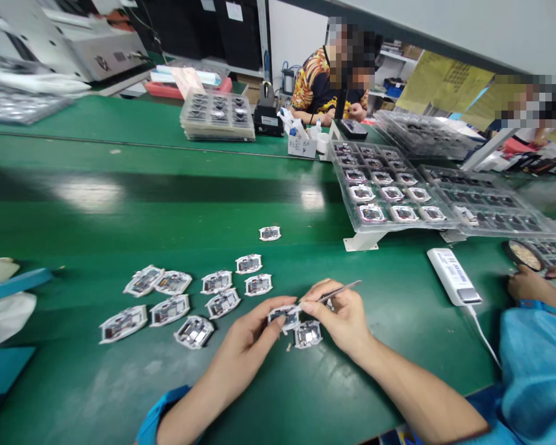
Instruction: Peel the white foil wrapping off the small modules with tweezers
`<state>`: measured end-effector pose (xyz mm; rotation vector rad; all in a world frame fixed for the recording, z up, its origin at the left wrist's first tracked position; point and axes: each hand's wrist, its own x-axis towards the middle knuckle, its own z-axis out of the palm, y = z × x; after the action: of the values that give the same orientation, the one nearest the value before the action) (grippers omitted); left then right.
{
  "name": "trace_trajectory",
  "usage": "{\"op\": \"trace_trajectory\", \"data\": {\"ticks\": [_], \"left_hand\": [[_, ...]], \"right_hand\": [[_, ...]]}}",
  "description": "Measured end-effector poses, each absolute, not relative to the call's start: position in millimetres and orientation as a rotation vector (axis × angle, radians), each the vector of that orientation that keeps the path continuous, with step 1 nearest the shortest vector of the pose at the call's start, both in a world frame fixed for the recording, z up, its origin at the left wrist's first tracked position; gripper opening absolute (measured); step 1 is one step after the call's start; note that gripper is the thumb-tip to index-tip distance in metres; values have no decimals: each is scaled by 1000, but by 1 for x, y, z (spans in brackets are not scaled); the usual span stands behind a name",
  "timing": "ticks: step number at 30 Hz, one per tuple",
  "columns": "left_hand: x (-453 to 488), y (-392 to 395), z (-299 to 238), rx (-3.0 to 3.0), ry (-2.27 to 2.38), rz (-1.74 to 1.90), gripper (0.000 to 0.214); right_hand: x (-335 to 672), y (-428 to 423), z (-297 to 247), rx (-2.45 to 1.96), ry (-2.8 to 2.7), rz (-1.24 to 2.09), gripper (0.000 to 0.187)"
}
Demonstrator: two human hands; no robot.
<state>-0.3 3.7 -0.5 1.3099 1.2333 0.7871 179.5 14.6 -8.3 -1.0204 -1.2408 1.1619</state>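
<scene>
We are at a long green bench [120,383] in a workshop, its glossy top catching the ceiling lights. Our left hand [245,337] pinches a small white-framed part [282,316] between thumb and fingertips, low over the bench near its front edge. Our right hand [340,315] is closed on thin metal tweezers [347,287]. Their tip meets the right edge of the part, and their back end sticks out up and to the right past the knuckles. A second part [308,334] lies flat on the bench just under the right hand, close beside the held one. To the left of our hands nine loose parts [216,282] lie spread in rough rows, some touching. A lone part [269,233] sits farther back, apart from them. Right of our hands a white unit [453,276] lies on the bench with a white cable [484,340] running from its near end. Beyond it a clear tray [347,216] full of the same parts rests tilted on a white stand [360,242], with more trays behind and to its right. At the right edge a co-worker's hand [532,287] shows above a blue sleeve [537,371]; we cannot tell what it holds. Across the bench stand a stack of trays [217,115] and a small white box [302,146], and a person in a patterned shirt [312,83] sits there with both hands together. A grey machine [74,43] fills the far left corner.
</scene>
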Motion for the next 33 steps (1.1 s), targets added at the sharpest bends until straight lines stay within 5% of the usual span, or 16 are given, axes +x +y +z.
{"op": "trace_trajectory", "data": {"ticks": [33], "left_hand": [[13, -1, -10, 1147, 1304, 846, 38]], "right_hand": [[177, 8, -7, -1013, -1308, 1074, 6]]}}
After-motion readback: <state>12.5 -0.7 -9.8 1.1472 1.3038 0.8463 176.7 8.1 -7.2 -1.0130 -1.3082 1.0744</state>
